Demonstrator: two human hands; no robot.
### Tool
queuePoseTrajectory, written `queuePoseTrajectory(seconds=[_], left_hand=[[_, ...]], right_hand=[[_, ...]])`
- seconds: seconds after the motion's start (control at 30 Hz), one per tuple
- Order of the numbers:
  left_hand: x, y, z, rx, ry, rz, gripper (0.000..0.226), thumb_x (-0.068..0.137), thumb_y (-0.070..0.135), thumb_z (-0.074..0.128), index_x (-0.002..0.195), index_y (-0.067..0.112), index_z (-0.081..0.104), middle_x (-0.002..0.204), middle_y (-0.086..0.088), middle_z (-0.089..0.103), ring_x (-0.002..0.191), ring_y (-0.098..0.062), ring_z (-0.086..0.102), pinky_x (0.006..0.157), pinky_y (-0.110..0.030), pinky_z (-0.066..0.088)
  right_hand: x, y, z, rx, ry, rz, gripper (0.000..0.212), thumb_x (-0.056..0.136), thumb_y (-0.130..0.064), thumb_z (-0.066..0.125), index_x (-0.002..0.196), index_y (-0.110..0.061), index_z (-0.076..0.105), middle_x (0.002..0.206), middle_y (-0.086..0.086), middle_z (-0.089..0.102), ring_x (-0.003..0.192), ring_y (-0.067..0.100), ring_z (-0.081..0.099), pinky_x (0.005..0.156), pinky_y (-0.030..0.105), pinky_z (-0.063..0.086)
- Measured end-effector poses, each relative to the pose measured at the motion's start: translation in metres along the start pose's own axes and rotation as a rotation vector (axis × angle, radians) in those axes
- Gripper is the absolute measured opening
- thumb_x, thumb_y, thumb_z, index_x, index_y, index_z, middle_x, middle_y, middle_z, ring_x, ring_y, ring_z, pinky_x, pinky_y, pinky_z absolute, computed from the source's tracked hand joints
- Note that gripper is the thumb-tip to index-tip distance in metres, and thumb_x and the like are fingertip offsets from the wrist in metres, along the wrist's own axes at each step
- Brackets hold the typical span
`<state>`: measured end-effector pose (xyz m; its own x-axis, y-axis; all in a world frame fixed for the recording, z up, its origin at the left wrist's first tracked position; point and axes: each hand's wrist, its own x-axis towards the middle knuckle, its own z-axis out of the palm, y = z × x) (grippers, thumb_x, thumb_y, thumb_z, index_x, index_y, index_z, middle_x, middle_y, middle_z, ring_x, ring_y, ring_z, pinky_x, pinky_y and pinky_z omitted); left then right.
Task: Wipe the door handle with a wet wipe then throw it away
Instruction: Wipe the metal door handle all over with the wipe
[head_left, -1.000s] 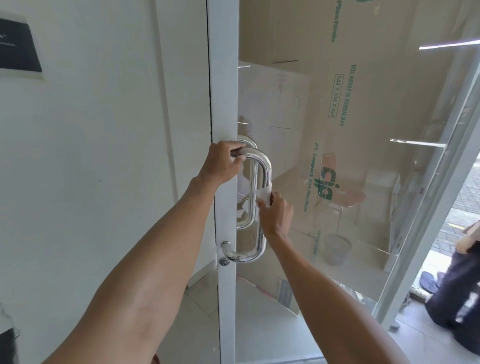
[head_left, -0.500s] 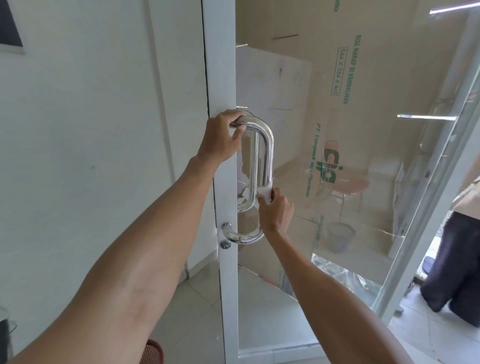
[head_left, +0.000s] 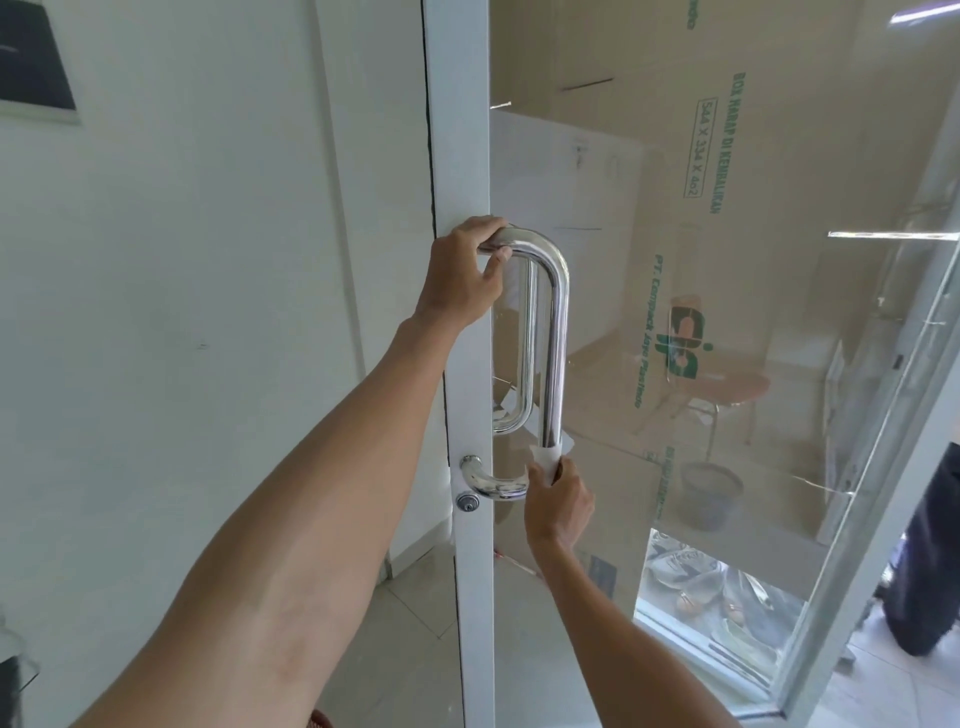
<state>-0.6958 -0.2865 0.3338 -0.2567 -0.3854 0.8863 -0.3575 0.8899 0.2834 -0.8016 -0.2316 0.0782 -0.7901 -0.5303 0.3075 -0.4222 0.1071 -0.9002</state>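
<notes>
A polished steel D-shaped door handle (head_left: 557, 332) is fixed to the white frame of a glass door (head_left: 462, 156). My left hand (head_left: 465, 275) grips the handle's top bend next to the frame. My right hand (head_left: 558, 506) is wrapped around the lower end of the vertical bar with a white wet wipe (head_left: 549, 457) pressed between fingers and steel. The wipe sticks out just above my fingers. A second handle shows behind the glass.
A round keyhole lock (head_left: 467, 502) sits under the handle's lower mount. Cardboard with green print (head_left: 701, 182) covers the glass behind. A grey bin (head_left: 710, 496) stands beyond the glass. A person in dark clothes (head_left: 924, 561) stands at the right edge. White wall on the left.
My right hand has slid the wipe down the vertical bar from its middle to near the lower bend. My left hand stays on the top bend. The person on the right has shifted.
</notes>
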Motion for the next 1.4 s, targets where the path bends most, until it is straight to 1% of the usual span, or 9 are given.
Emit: queuePoseTrajectory(seconds=[0.13, 0.3, 0.53, 0.63, 0.73, 0.9, 1.03, 1.23, 1.4], left_hand=[[-0.002, -0.004, 0.003, -0.012, 0.038, -0.019, 0.032, 0.087, 0.004, 0.057, 0.117, 0.0, 0.063, 0.113, -0.01, 0.067, 0.1, -0.017, 0.063, 0.09, -0.005, 0.04], [-0.003, -0.009, 0.008, 0.008, 0.045, 0.034, 0.031, 0.09, 0.009, 0.054, 0.119, 0.0, 0.061, 0.116, -0.011, 0.064, 0.102, -0.018, 0.063, 0.096, -0.017, 0.046], [-0.011, -0.015, 0.019, 0.059, 0.077, 0.052, 0.035, 0.09, 0.006, 0.048, 0.123, 0.0, 0.057, 0.126, -0.013, 0.058, 0.117, -0.025, 0.056, 0.103, -0.036, 0.043], [-0.014, -0.015, 0.021, 0.071, 0.077, 0.01, 0.04, 0.089, 0.001, 0.046, 0.129, 0.001, 0.053, 0.133, -0.015, 0.054, 0.129, -0.029, 0.047, 0.109, -0.04, 0.038], [-0.027, -0.012, 0.027, 0.077, 0.107, -0.005, 0.048, 0.091, 0.0, 0.044, 0.139, 0.0, 0.042, 0.147, -0.016, 0.042, 0.143, -0.028, 0.03, 0.119, -0.031, 0.023], [-0.071, -0.013, 0.042, 0.075, 0.184, 0.005, 0.05, 0.096, 0.013, 0.031, 0.144, -0.002, 0.033, 0.153, -0.018, 0.031, 0.145, -0.027, 0.025, 0.117, -0.029, 0.028], [-0.119, -0.023, 0.057, 0.097, 0.051, -0.053, 0.064, 0.083, -0.012, 0.042, 0.145, 0.0, 0.031, 0.155, -0.014, 0.029, 0.147, -0.023, 0.019, 0.116, -0.04, 0.031], [-0.189, -0.032, 0.075, 0.121, -0.221, -0.19, 0.074, 0.075, -0.014, 0.036, 0.145, 0.01, 0.037, 0.156, -0.004, 0.029, 0.146, -0.012, 0.021, 0.118, -0.034, 0.028], [-0.218, -0.039, 0.083, 0.147, -0.41, -0.255, 0.074, 0.077, -0.01, 0.042, 0.146, 0.016, 0.034, 0.156, 0.0, 0.03, 0.146, -0.012, 0.022, 0.117, -0.031, 0.029]], right_hand=[[0.007, -0.013, 0.001, -0.003, 0.053, -0.05, 0.022, 0.082, -0.031, 0.07, 0.088, -0.01, 0.066, 0.078, 0.008, 0.072, 0.067, 0.027, 0.06, 0.062, 0.03, 0.038], [0.016, -0.02, 0.005, -0.01, 0.079, -0.119, 0.03, 0.085, -0.033, 0.067, 0.103, -0.009, 0.064, 0.086, 0.009, 0.073, 0.077, 0.031, 0.065, 0.072, 0.038, 0.05], [-0.011, 0.013, 0.014, 0.131, 0.015, 0.05, 0.022, 0.082, -0.031, 0.07, 0.082, -0.01, 0.061, 0.076, 0.008, 0.07, 0.065, 0.023, 0.06, 0.061, 0.032, 0.047], [-0.007, 0.0, 0.014, 0.132, 0.097, 0.07, 0.024, 0.081, -0.028, 0.072, 0.095, -0.01, 0.066, 0.086, 0.009, 0.073, 0.074, 0.027, 0.064, 0.07, 0.035, 0.05], [0.006, -0.014, 0.007, 0.141, 0.136, -0.014, 0.032, 0.08, -0.03, 0.072, 0.107, -0.013, 0.067, 0.09, 0.004, 0.073, 0.079, 0.025, 0.065, 0.079, 0.037, 0.052], [-0.005, 0.008, 0.004, 0.101, 0.03, 0.03, 0.025, 0.079, -0.035, 0.072, 0.075, -0.013, 0.062, 0.064, -0.001, 0.064, 0.06, 0.02, 0.059, 0.058, 0.03, 0.045], [-0.015, 0.013, 0.01, 0.157, -0.013, 0.154, 0.029, 0.076, -0.035, 0.076, 0.067, -0.013, 0.059, 0.062, 0.002, 0.063, 0.06, 0.021, 0.059, 0.057, 0.028, 0.042], [-0.01, 0.013, 0.007, 0.182, -0.066, 0.204, 0.024, 0.074, -0.033, 0.078, 0.073, -0.013, 0.065, 0.065, -0.002, 0.062, 0.059, 0.016, 0.062, 0.062, 0.029, 0.055], [-0.007, 0.015, 0.003, 0.213, -0.104, 0.203, 0.023, 0.074, -0.035, 0.08, 0.075, -0.017, 0.066, 0.064, -0.005, 0.063, 0.054, 0.008, 0.06, 0.051, 0.018, 0.046]])
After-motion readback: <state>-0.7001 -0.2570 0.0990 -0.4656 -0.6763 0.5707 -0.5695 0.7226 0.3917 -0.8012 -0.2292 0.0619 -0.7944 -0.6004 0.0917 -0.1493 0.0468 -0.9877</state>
